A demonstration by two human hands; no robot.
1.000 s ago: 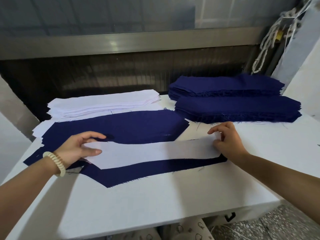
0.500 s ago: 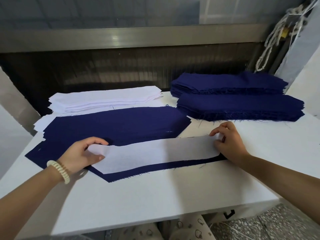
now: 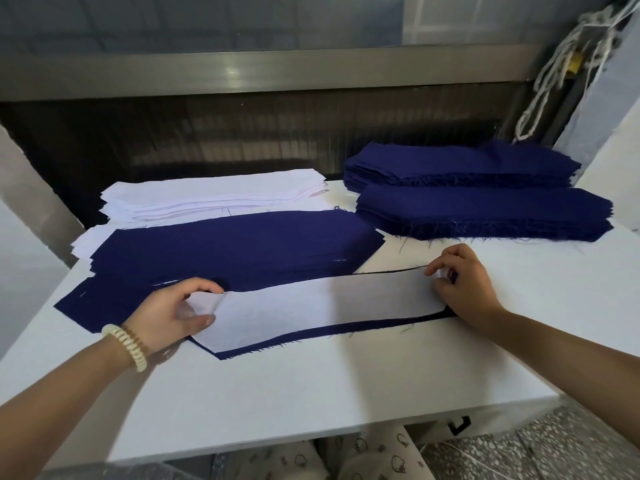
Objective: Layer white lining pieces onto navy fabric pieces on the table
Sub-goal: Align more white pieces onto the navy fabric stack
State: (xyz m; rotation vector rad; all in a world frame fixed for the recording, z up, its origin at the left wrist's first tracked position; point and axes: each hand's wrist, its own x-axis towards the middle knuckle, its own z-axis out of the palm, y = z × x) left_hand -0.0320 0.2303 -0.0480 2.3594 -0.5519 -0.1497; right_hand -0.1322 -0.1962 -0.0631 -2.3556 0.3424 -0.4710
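White lining piece (image 3: 318, 306) lay on a navy fabric piece (image 3: 346, 330) near the table (image 3: 311, 393) front, w/ left hand (image 3: 169, 313) thumb & fingers pinching its left end, right hand (image 3: 464, 285) fingers curled, pinching its right end.

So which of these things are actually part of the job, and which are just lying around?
Part of the job: white lining piece, held by the left hand and right hand; navy piece under it; layered pile; white lining stack; navy stacks; table.

Just lying about: hanging rope; metal rail.
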